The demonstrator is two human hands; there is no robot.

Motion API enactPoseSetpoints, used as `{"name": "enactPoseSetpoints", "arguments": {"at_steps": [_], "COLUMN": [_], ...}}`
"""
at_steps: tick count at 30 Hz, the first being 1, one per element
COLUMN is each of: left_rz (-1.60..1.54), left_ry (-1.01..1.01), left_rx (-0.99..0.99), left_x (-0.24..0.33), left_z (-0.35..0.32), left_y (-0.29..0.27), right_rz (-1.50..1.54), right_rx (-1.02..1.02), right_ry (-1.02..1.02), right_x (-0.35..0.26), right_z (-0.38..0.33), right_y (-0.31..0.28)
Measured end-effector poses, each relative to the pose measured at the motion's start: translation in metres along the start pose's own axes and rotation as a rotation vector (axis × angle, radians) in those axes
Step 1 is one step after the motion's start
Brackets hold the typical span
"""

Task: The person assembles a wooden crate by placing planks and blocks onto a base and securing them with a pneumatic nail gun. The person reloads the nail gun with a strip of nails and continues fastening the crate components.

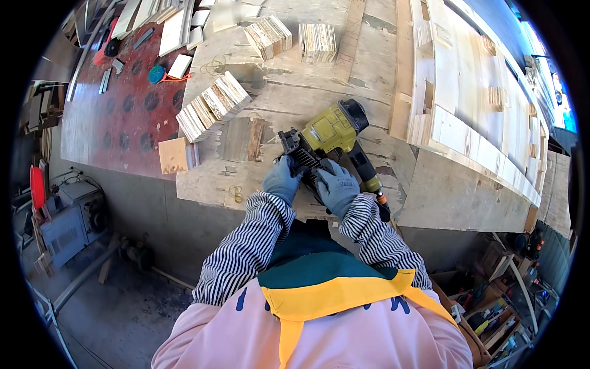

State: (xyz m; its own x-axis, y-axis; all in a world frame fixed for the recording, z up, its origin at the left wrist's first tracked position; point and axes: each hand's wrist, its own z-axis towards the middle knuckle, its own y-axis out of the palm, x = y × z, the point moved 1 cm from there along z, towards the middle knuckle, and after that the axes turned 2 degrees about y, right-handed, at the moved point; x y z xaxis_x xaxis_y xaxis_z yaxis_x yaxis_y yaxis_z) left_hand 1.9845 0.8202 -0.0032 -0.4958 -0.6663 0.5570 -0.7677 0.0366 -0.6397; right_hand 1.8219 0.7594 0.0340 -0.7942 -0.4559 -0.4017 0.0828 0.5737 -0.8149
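A yellow-green nail gun (330,130) lies on its side on the plywood tabletop, its black head toward the far right and its handle pointing toward me. My left hand (283,182), in a grey-blue glove, grips the black magazine by the nose, fingers curled. On the other side of the magazine, my gloved right hand (338,190) holds its near edge with bent fingers. Between them shows a ribbed row that looks like collated nails (309,158). My fingertips are partly hidden by the magazine. An orange air fitting (381,199) sits at the handle's end, right of my right hand.
Stacked wood blocks (214,106) stand left of the nail gun, with more blocks (268,37) farther back. A wooden pallet (473,92) rises at the right. Boards and a tape measure (157,74) lie on the red panel (123,132). A tool box (491,326) stands below right.
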Motion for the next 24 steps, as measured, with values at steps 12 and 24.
{"name": "enactPoseSetpoints", "arguments": {"at_steps": [12, 24], "left_rz": [0.4, 0.363], "left_ry": [0.294, 0.141], "left_rx": [-0.014, -0.218], "left_x": [-0.017, 0.002], "left_z": [-0.006, 0.001], "left_y": [0.012, -0.011], "right_rz": [0.067, 0.741], "right_rx": [0.007, 0.422], "right_ry": [0.052, -0.006], "right_x": [-0.007, 0.032], "right_z": [0.0, -0.02], "right_y": [-0.004, 0.014]}}
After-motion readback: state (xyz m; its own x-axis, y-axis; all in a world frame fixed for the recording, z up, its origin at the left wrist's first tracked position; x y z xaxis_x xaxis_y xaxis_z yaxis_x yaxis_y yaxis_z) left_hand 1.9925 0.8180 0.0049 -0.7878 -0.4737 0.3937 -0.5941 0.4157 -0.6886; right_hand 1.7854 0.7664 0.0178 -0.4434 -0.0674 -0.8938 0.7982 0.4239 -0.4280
